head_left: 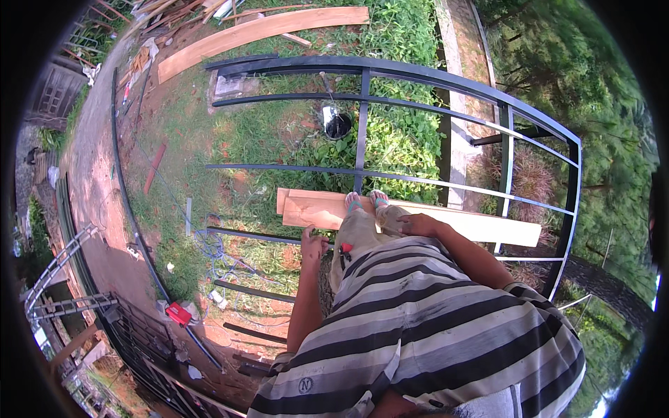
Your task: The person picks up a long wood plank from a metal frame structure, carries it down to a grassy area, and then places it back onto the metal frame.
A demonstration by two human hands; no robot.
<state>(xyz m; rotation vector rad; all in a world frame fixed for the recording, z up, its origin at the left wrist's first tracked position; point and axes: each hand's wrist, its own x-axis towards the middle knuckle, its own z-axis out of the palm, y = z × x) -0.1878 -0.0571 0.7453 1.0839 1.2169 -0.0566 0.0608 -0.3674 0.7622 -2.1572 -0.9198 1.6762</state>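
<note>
My left hand [314, 245] hangs beside my left thigh with its fingers apart and nothing in it. Against the front of my light trousers [364, 233] rests my right hand [416, 224], its fingers loosely stretched and holding nothing that shows. A small red object [346, 247] sticks out at my left hip, of a kind I cannot make out. Under my sandalled feet [354, 202] lie wooden planks [453, 220], placed across a dark metal frame [362, 125] of long bars. Neither hand touches the frame.
Beyond the planks a black bucket [338, 126] stands among green plants. A long board [258, 35] lies at the far left. Blue cable [216, 247] coils on the ground at left, near a red case [178, 313]. A low wall [456, 146] and trees [578, 90] are on the right.
</note>
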